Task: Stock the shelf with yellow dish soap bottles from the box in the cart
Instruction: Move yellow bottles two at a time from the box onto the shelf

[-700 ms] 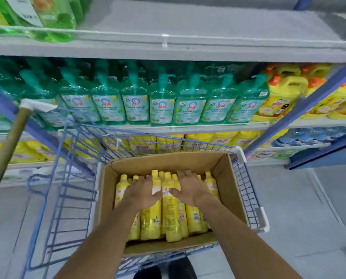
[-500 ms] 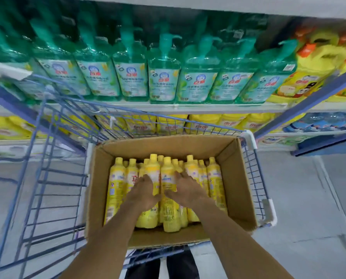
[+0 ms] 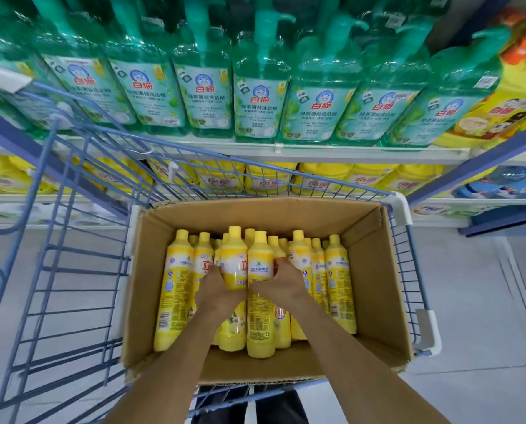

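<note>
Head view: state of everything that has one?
cardboard box, open at the top, sitting in the cart.
yellow bottles, capped, standing packed in the box.
left hand, grips one bottle.
right hand, grips the neighbouring bottle.
green pump bottles, upright in a row on the shelf.

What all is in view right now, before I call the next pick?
Yellow plastic dish soap bottles: at least twelve, yellow, standing in the box.
Brown cardboard box: one, brown, in the cart.
Blue wire cart: one, blue, before the shelves.
Green pump bottles: about eight fronting, green, upper shelf.
Yellow jugs with orange caps: count unclear, upper shelf far right.
Yellow packs: a row, yellow, lower shelf.
Left hand: grips one bottle.
Right hand: grips the neighbouring bottle.
</note>
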